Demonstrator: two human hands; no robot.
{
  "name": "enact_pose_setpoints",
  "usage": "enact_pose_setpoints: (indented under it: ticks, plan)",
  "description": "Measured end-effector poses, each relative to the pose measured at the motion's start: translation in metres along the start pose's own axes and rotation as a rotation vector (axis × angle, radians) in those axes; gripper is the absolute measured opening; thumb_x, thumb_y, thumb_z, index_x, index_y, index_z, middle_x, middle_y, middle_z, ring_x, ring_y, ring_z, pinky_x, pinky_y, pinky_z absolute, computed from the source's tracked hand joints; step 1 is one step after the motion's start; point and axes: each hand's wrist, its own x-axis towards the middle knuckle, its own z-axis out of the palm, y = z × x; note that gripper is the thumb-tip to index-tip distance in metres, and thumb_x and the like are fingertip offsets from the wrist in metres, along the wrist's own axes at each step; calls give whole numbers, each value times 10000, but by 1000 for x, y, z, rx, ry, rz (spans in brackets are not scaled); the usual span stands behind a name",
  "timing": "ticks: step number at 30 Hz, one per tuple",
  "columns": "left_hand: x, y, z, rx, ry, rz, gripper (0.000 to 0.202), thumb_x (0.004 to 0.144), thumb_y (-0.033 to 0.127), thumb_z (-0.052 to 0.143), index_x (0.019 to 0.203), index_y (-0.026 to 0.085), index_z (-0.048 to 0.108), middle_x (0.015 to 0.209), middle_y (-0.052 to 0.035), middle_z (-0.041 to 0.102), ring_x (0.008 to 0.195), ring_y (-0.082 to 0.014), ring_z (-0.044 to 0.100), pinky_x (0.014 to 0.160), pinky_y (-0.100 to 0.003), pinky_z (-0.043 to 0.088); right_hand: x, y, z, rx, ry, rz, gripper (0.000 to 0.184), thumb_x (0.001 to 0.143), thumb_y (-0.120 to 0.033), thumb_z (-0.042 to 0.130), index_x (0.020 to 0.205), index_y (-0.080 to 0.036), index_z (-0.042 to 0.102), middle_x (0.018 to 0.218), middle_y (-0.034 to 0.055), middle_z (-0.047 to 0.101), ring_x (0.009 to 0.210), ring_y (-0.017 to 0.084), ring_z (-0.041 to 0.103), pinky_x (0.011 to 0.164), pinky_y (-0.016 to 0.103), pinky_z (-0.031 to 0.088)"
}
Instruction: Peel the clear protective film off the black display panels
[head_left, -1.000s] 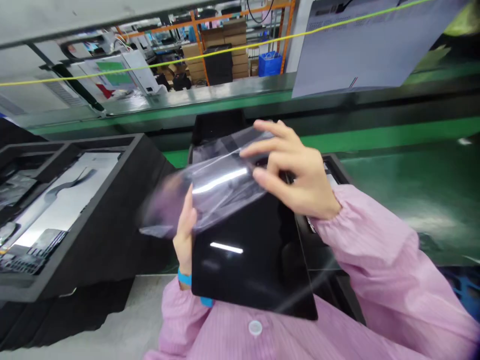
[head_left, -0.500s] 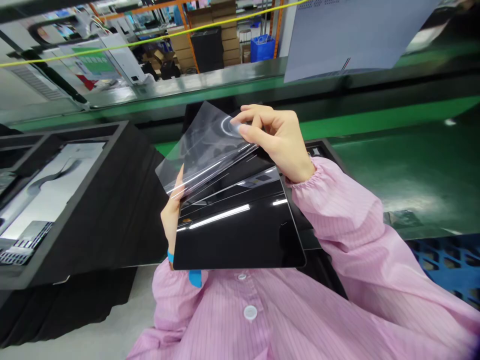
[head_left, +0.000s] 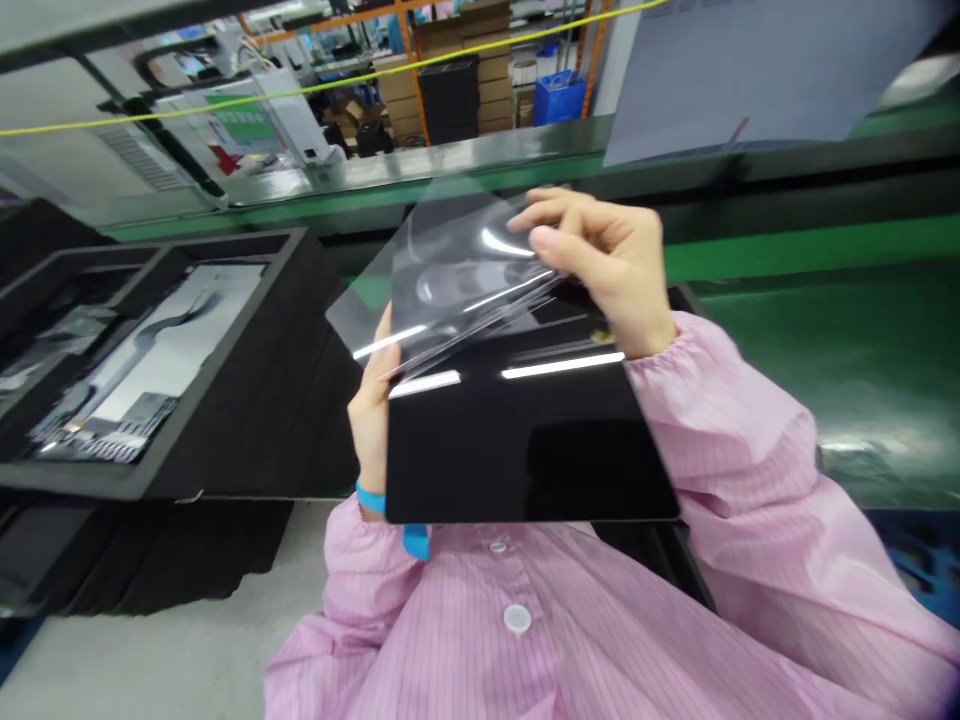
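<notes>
A glossy black tablet-like screen panel (head_left: 525,450) is held in front of my chest, with ceiling lights reflected in it. My left hand (head_left: 375,400) grips its left edge, the thumb on the front side and the other fingers hidden behind. A clear plastic film (head_left: 442,270) is lifted off the panel's upper part and folded back on itself. Its right portion is pinched between the thumb and fingers of my right hand (head_left: 607,260). The lower part of the panel shows bare and shiny. A blue strap (head_left: 371,498) circles my left wrist.
On the left stands a black foam tray (head_left: 247,370) holding silvery parts with a dark flat cable. A green work surface (head_left: 810,380) extends to the right. White sheets (head_left: 750,80) hang at the top right, and a yellow cord (head_left: 420,70) crosses the background.
The view has shifted, so panel and hands appear farther right. My right hand has drawn the film a little up and away, and the film stands wider over the panel.
</notes>
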Motion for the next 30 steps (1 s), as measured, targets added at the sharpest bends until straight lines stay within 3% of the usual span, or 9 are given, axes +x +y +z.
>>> enact_pose_setpoints:
  ticks: [4,8,10,13,16,21,26,30]
  plan:
    - [-2,19,14,-190,-114,24,422,936,180,449,1351,215,516,1356,17,574,1332,-204,443,1127,-339,326,7,12,-10,105,-5,-121,310,797,-140,625,518,-196,502,817,5,702,943,174,651,1058,359,427]
    - [-5,31,20,-163,-127,-29,427,934,205,441,1348,278,512,1358,36,567,1364,-267,390,1116,-433,326,10,23,-17,196,36,-172,265,772,-76,590,541,-205,573,736,-36,685,881,160,655,1065,352,425]
    - [-5,32,20,-142,-123,-31,411,932,220,452,1327,302,532,1358,53,566,1372,-268,378,1111,-426,340,9,22,-18,205,49,-160,263,774,-97,585,540,-216,583,708,-45,671,898,170,647,1083,361,399]
    - [1,21,17,-179,-101,-22,364,917,172,470,1247,253,602,1395,69,532,1399,-205,331,1149,-331,288,7,8,-15,161,95,-63,276,748,-179,578,486,-245,524,832,-46,693,1008,213,622,1029,366,398]
    - [11,2,10,-176,-68,-87,320,914,112,453,1131,198,672,1338,58,587,1385,-163,353,1164,-275,258,3,-16,-4,80,163,0,253,691,-168,594,470,-256,506,887,-36,693,1034,231,608,946,367,421]
    - [20,-31,1,-98,-42,-291,377,877,-13,407,958,172,725,1243,28,656,1338,-185,430,1154,-328,311,-7,-40,19,-43,123,41,299,692,-36,636,481,-212,518,886,-7,690,965,211,625,958,385,431]
    - [14,-48,-2,-73,-47,-300,381,821,-61,452,912,179,734,1177,48,688,1326,-209,444,1167,-413,274,-11,-38,28,-110,96,95,310,719,-13,600,491,-184,480,915,-7,684,1022,230,604,1053,461,358]
    - [9,-48,1,-84,-32,-317,391,813,-83,449,894,159,745,1185,19,688,1330,-207,437,1179,-379,237,-11,-35,30,-148,73,76,305,743,-40,575,488,-176,475,899,-24,687,1021,216,604,1030,450,355]
